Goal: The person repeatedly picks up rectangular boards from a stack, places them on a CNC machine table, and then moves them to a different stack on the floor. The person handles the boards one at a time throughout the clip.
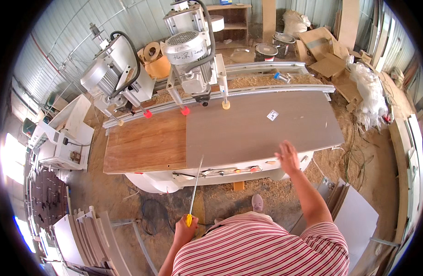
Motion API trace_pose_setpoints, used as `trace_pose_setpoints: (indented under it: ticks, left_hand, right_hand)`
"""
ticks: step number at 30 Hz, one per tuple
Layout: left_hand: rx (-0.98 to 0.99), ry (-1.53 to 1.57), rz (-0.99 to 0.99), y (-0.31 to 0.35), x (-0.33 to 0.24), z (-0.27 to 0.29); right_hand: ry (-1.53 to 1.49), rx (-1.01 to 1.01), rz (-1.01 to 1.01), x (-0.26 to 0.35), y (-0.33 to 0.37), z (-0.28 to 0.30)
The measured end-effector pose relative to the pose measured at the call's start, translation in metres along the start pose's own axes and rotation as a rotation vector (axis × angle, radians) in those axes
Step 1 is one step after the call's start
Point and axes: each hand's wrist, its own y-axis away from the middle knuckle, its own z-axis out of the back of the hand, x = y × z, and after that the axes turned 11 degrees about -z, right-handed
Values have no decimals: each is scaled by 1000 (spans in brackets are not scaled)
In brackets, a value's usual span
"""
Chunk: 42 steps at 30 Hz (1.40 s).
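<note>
My left hand [185, 230] is closed round a yellow-handled tool [194, 195] with a long, thin metal shaft. The shaft points away from me, its tip showing against the front edge of a grey-brown panel [230, 133]. Whether the tip touches the panel, I cannot tell. Over the panel's front right part is my right hand [289, 157], fingers stretched out and holding nothing. A small white label [272, 115] lies on that panel. To its left, a reddish-brown wood board [144, 142] lies on the same white machine [151, 182].
Two drilling heads with motors [188, 50] [103, 76] stand over the far side, their padded posts near the boards. Buttons line the machine's front. Stacked panels lean at lower left [75, 237] and lower right [359, 216]. Cardboard [331, 64], plastic wrap [369, 96] and loose cables [356, 154] lie to the right.
</note>
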Motion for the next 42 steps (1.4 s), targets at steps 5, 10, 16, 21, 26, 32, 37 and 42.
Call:
trace_pose_setpoints:
  ticks: [5,10,16,21,26,32,37,42]
  left_hand:
    - [175,-67,59,-23,-33,-30]
    - [363,285,201,-28,-46,-60]
    - [-191,188,270,-44,-56,-36]
    - [-570,626,351,-24,-16,-15]
    - [-42,406,278,-35,-67,-51]
    - [-198,481,269,-46,-51,-50]
    - [-59,365,176,-48,-32,-57]
    - [-38,481,172,-38,-15,-44]
  right_hand:
    - [51,-184,-322,-143,-43,30]
    - [119,-206,-589,-252,-81,58]
    - [218,-94,-634,-323,-107,87]
    - [136,48,-549,-338,-112,86]
    - [169,330,-568,-301,-115,128]
    - [292,358,-581,-237,-91,121]
    - [173,233,-454,-143,-55,87]
    - [148,88,-303,-38,-25,29]
